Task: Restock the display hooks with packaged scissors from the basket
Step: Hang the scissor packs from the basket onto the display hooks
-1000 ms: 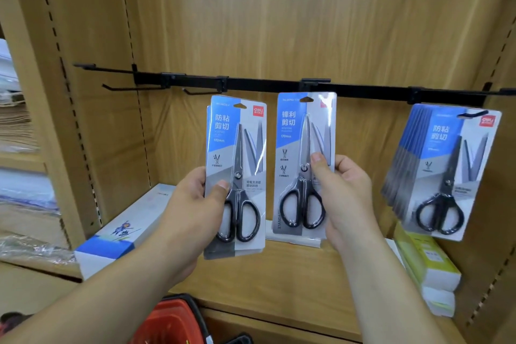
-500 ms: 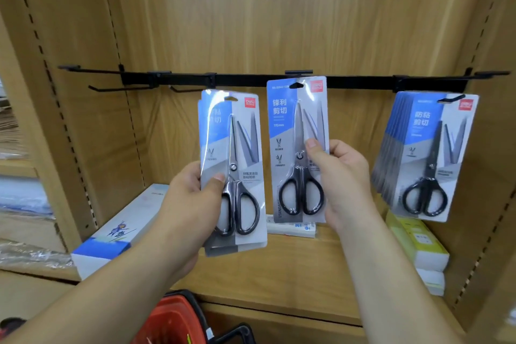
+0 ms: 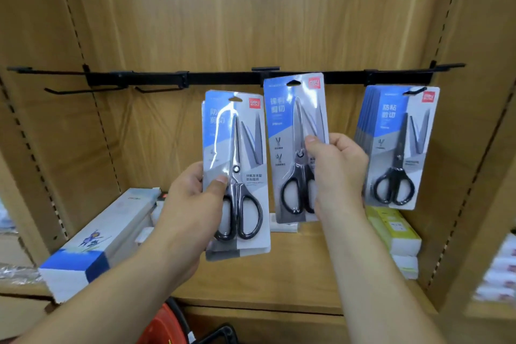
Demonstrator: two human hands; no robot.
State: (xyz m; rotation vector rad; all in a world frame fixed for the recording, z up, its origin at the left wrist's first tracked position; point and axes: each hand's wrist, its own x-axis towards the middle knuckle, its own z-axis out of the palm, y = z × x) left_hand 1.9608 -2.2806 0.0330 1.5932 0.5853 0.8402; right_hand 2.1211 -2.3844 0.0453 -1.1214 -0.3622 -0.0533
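My left hand (image 3: pixel 192 201) grips a small stack of packaged scissors (image 3: pixel 237 170), blue and grey cards with black handles, held upright below the black hook rail (image 3: pixel 223 78). My right hand (image 3: pixel 337 173) pinches another scissors pack (image 3: pixel 293 131); its hang hole is up at the rail's middle hook (image 3: pixel 265 68). I cannot tell whether it hangs on the hook. A full row of scissors packs (image 3: pixel 399 145) hangs on the right hook. Two bare hooks (image 3: pixel 83 90) (image 3: pixel 159 89) stick out at the left. The red basket (image 3: pixel 164 327) shows at the bottom edge.
A long blue and white box (image 3: pixel 100 237) lies on the wooden shelf at the left. Yellow and white boxes (image 3: pixel 393 229) are stacked under the right hook. Perforated wooden uprights (image 3: pixel 458 148) close in both sides of the bay.
The view has swung left, so everything sits further right in frame. My left hand's stack has dropped slightly relative to the rail. My right hand keeps its pack at the middle hook.
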